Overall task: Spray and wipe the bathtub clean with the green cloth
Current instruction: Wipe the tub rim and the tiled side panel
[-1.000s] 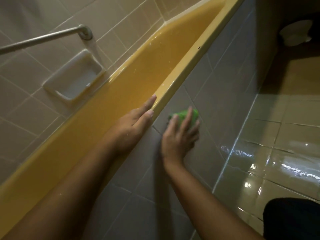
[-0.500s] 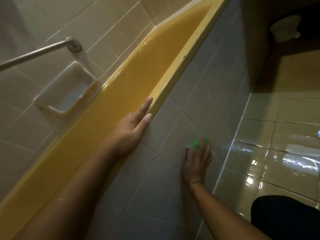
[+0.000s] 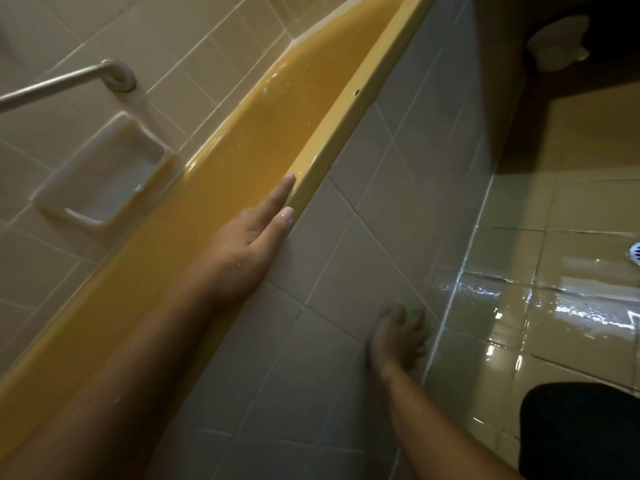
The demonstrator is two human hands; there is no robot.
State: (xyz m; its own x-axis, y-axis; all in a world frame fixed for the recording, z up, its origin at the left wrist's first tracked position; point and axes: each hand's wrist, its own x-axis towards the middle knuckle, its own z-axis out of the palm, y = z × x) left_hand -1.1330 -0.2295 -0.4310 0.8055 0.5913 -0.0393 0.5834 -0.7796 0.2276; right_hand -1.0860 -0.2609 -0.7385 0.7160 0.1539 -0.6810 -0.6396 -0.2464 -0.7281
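Saw a glossy, wet tiled floor (image 3: 571,271) with a white drain (image 3: 636,258) set in it at the right edge. Found the left hand (image 3: 249,237) lying flat on the yellow bathtub (image 3: 242,161) rim, fingers (image 3: 282,194) straight. Noted the green cloth (image 3: 412,311) pressed under the right hand (image 3: 398,336) against the tiled tub front (image 3: 346,258), just above the floor.

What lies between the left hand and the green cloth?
Head view: only bare tub-front tiles separate the left hand from the green cloth under the right hand.

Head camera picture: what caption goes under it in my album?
The right hand presses the green cloth low on the tub's tiled side while the left hand rests on the yellow rim.
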